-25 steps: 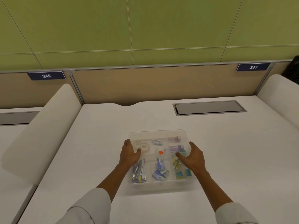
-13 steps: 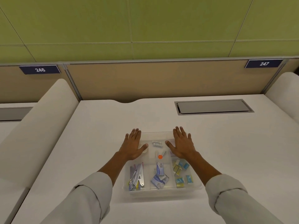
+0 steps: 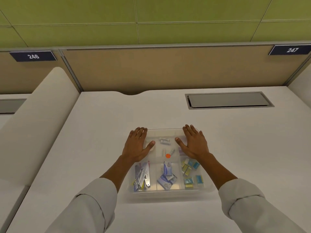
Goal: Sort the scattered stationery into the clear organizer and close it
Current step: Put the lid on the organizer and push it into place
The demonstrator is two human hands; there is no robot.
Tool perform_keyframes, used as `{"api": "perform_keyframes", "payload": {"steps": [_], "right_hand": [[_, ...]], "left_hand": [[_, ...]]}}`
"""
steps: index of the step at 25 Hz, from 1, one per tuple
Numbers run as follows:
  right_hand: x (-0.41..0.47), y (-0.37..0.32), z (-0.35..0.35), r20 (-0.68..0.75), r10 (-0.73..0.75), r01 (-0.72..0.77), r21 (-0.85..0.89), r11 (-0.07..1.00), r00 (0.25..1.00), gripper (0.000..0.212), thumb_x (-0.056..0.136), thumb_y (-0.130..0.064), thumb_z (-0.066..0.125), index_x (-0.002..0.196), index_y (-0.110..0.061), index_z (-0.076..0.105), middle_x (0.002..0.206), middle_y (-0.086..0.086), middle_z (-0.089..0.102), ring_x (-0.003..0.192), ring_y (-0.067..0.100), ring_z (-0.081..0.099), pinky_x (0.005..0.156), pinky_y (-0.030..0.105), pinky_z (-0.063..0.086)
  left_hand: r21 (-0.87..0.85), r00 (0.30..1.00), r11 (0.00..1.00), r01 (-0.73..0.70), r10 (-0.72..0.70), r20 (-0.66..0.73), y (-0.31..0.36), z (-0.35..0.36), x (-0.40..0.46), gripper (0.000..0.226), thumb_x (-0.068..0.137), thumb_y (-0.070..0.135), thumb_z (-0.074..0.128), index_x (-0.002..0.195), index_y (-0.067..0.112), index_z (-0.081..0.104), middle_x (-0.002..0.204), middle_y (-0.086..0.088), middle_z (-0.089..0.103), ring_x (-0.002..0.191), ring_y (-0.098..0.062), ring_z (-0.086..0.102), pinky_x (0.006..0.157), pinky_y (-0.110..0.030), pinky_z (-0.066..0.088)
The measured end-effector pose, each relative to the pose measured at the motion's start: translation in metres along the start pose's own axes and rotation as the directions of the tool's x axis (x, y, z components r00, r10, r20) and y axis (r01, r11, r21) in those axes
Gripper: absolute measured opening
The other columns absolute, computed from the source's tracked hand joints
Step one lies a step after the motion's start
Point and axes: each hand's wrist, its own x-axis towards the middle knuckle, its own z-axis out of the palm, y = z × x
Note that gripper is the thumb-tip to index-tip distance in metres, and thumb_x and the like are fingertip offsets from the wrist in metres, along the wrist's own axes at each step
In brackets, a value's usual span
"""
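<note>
The clear organizer sits on the white desk in front of me with its transparent lid on top. Through the lid I see metal clips and pens at the near left, blue staple boxes in the middle, and small yellow and blue erasers at the right. An orange dot and a white cylinder lie in the middle far cells. My left hand lies flat on the lid's far left part, fingers straight. My right hand lies flat on the far right part.
A grey cable hatch is set into the desk at the far right. A tan partition with number plates 246 and 247 stands behind. Padded white dividers flank the desk on both sides.
Both hands left the organizer's side edges, moved to its far half and flattened on the lid with fingers spread. Since half a second ago they have hardly moved.
</note>
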Motion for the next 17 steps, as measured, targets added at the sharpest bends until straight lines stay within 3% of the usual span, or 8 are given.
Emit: {"api": "perform_keyframes", "payload": {"steps": [4, 8, 12, 17], "right_hand": [[0.0, 0.008, 0.002, -0.003, -0.034, 0.034, 0.016, 0.999, 0.999, 0.113, 0.073, -0.087, -0.011, 0.158, -0.018, 0.018, 0.167, 0.002, 0.016, 0.155, 0.019, 0.01, 0.124, 0.044, 0.007], [-0.003, 0.011, 0.006, 0.008, -0.066, 0.066, 0.011, 0.998, 0.998, 0.112, 0.073, -0.087, -0.012, 0.159, -0.017, 0.009, 0.168, 0.001, 0.006, 0.155, 0.017, 0.002, 0.124, 0.044, 0.002], [-0.002, 0.014, 0.006, 0.031, -0.072, 0.07, 0.072, 0.995, 0.997, 0.102, 0.081, -0.081, 0.003, 0.159, -0.016, 0.008, 0.168, 0.0, 0.002, 0.155, 0.016, -0.002, 0.125, 0.044, -0.001], [-0.007, 0.014, -0.005, 0.042, -0.057, 0.05, 0.141, 0.989, 0.997, 0.086, 0.092, -0.062, 0.016, 0.158, -0.009, 0.007, 0.168, 0.008, -0.004, 0.155, 0.021, -0.007, 0.123, 0.048, -0.007]], "left_hand": [[0.018, 1.0, 1.0, -0.004, 0.004, -0.021, -0.001, 0.003, 0.001, 0.097, 0.082, 0.077, -0.001, 0.149, 0.012, 0.025, 0.155, -0.006, 0.029, 0.145, -0.023, 0.02, 0.121, -0.043, 0.011], [0.083, 1.0, 0.996, -0.012, 0.011, 0.005, -0.001, 0.006, 0.001, 0.1, 0.08, 0.08, 0.0, 0.152, 0.011, 0.015, 0.159, -0.006, 0.018, 0.148, -0.022, 0.011, 0.122, -0.043, 0.007], [0.118, 0.997, 0.993, -0.027, 0.018, 0.075, -0.001, 0.004, 0.0, 0.105, 0.075, 0.081, -0.008, 0.153, 0.011, 0.001, 0.161, -0.006, -0.003, 0.149, -0.02, -0.004, 0.121, -0.043, -0.001], [0.163, 0.99, 0.985, 0.055, -0.075, 0.122, 0.014, -0.004, -0.007, 0.098, 0.076, 0.068, -0.007, 0.151, 0.006, -0.001, 0.16, -0.014, -0.008, 0.148, -0.025, -0.01, 0.121, -0.043, -0.004]]}}
